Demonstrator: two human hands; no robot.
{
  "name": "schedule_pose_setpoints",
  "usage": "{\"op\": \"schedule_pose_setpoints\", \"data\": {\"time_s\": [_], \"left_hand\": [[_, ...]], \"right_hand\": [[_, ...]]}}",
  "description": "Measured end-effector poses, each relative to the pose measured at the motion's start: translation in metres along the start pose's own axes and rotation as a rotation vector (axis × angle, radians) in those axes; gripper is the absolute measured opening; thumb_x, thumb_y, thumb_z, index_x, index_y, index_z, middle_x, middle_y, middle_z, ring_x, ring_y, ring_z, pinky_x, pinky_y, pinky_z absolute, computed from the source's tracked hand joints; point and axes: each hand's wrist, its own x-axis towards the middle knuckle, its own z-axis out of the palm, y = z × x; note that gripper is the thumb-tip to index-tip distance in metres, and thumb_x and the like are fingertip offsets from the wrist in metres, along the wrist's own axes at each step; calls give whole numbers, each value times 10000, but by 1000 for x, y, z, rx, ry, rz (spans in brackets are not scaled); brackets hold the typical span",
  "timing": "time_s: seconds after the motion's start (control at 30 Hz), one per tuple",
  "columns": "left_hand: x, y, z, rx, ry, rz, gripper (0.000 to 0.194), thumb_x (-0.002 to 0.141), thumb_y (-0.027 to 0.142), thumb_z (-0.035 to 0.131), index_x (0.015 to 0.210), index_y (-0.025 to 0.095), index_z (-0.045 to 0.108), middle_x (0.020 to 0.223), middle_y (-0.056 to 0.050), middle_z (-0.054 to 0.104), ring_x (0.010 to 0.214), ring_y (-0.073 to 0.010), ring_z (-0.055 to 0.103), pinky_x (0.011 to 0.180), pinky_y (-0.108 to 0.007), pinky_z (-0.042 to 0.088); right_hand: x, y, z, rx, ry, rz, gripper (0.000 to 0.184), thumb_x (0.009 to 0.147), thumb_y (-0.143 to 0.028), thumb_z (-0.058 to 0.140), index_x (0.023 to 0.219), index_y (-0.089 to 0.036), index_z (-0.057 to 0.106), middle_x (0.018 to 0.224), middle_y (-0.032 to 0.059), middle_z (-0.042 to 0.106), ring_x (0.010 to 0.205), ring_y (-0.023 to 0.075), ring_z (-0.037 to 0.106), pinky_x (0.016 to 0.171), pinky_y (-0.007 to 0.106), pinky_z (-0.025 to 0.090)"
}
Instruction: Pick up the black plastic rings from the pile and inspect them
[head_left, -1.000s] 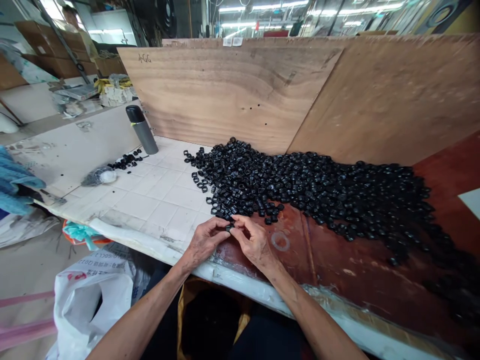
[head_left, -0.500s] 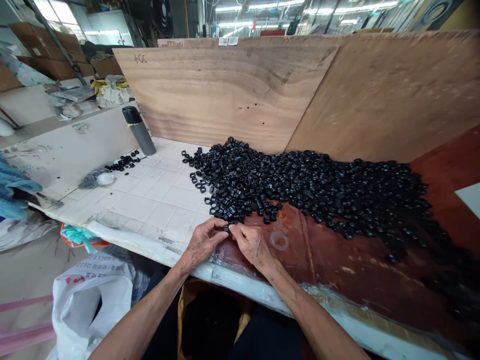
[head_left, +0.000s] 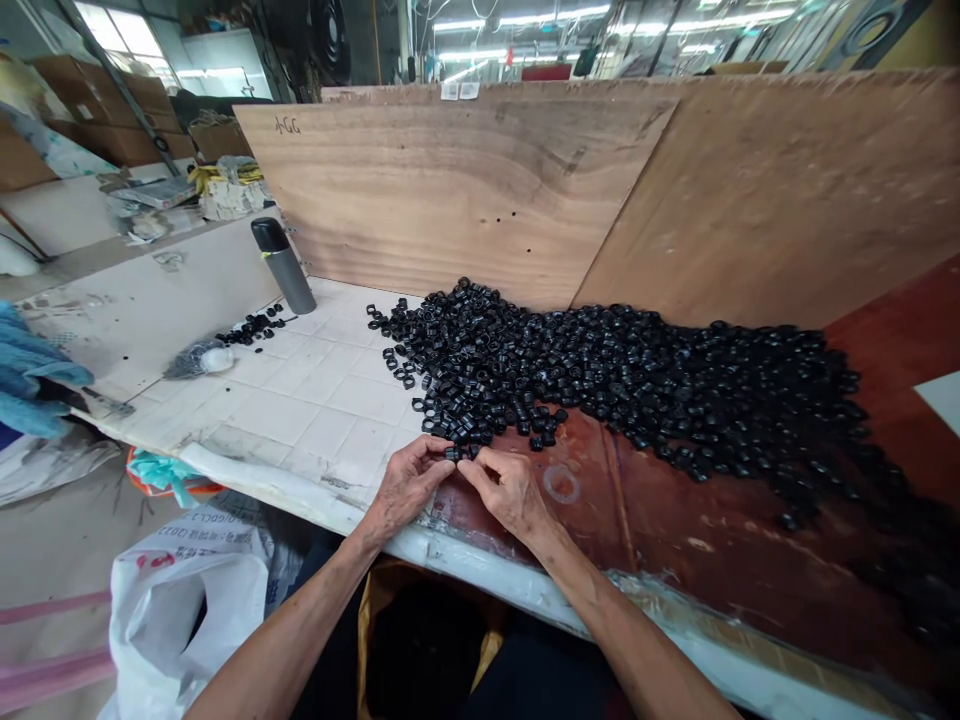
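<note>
My left hand (head_left: 411, 482) is closed at the table's front, thumb and fingers pinching a small black ring-shaped part (head_left: 452, 453). Close against it, my right hand (head_left: 508, 488) is also closed, its thumb and forefinger at a black part (head_left: 472, 451) right beside the first. The two thumbs nearly meet below these parts, and the fingers partly cover them. Just beyond both hands spreads a large heap of black ring-shaped parts (head_left: 555, 350), some lying loose along its near edge.
A grey bottle (head_left: 291, 280) with a black lid stands at the back left, near a clear bag (head_left: 196, 359) and a small group of black pieces (head_left: 255, 328). Wooden boards (head_left: 450, 190) wall the back. Below the edge are an open dark-filled bag (head_left: 420, 650) and a white sack (head_left: 187, 600).
My right thumb and fingers have shifted slightly, and more of the black parts between the hands shows. The whole view has moved a little.
</note>
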Motion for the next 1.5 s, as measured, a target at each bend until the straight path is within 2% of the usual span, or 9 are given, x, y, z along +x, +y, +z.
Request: {"op": "schedule_pose_setpoints", "data": {"time_s": [0.1, 0.23, 0.43, 0.73, 0.83, 0.9, 1.1, 1.3, 1.5], "left_hand": [[-1, 0, 0, -20, -24, 1, 278, 832, 327, 773, 1048, 162, 719, 1014, -66, 747, 909, -181, 684, 863, -296, 538], [-1, -3, -1, -31, -40, -9, 301, 833, 336, 780, 1070, 164, 713, 989, -61, 750, 861, -176, 693, 845, -301, 550], [1, -5, -3, 23, -76, 11, 259, 865, 342, 751, 1060, 175, 713, 1036, -68, 745, 929, -197, 702, 888, -327, 566], [-13, 13, -2, 562, -94, 353, 198, 922, 233, 598, 1095, 223, 695, 1079, -71, 735, 1009, -215, 691, 937, -364, 542], [-24, 33, 0, 650, -412, 141, 125, 890, 254, 634, 977, 218, 716, 869, -18, 722, 770, -171, 670, 701, -262, 520], [-26, 38, 4, 703, -520, 19, 130, 861, 330, 688, 852, 204, 715, 719, 15, 668, 633, -146, 609, 560, -230, 435], [-1, 0, 21, 867, 50, 194, 165, 856, 275, 692, 1001, 201, 665, 805, -6, 650, 718, -181, 628, 705, -296, 500], [8, -27, 25, 1001, 80, 259, 76, 862, 190, 671, 933, 217, 662, 973, -41, 628, 803, -191, 649, 743, -310, 520], [1, -15, 26, 940, 111, 211, 152, 829, 135, 624, 947, 231, 616, 893, -16, 664, 769, -190, 655, 725, -314, 510]], "right_hand": [[-1, 1, 1, 19, 38, -25, 135, 890, -311, 654, 829, -191, 666, 720, 3, 642, 609, 140, 558, 596, 243, 438], [0, 0, 2, -1, 13, 17, 320, 959, -322, 559, 664, -203, 591, 553, -32, 518, 517, 122, 488, 548, 238, 398], [1, -4, 1, 125, -26, 33, 106, 902, -276, 605, 930, -198, 671, 719, 13, 672, 623, 156, 618, 596, 244, 473], [2, 1, -1, 272, -163, 317, 127, 877, -295, 593, 803, -193, 605, 526, -59, 574, 455, 117, 534, 517, 220, 404], [6, 6, -18, -105, 124, 286, 298, 896, -358, 616, 650, -198, 564, 607, -6, 589, 572, 145, 560, 574, 247, 395], [7, 12, -29, -402, 353, 307, 197, 877, -333, 663, 754, -188, 608, 777, 46, 631, 676, 176, 586, 619, 270, 405], [6, 35, -32, -771, 220, 350, 82, 874, -142, 627, 949, -154, 658, 997, 118, 611, 726, 200, 611, 629, 300, 404], [10, 37, -22, -358, 157, 130, 76, 876, -220, 650, 805, -191, 648, 826, 53, 671, 770, 199, 626, 733, 300, 469], [11, 32, -17, 176, 36, 273, 192, 800, -313, 655, 940, -185, 685, 673, -23, 635, 588, 145, 587, 569, 247, 467]]}}
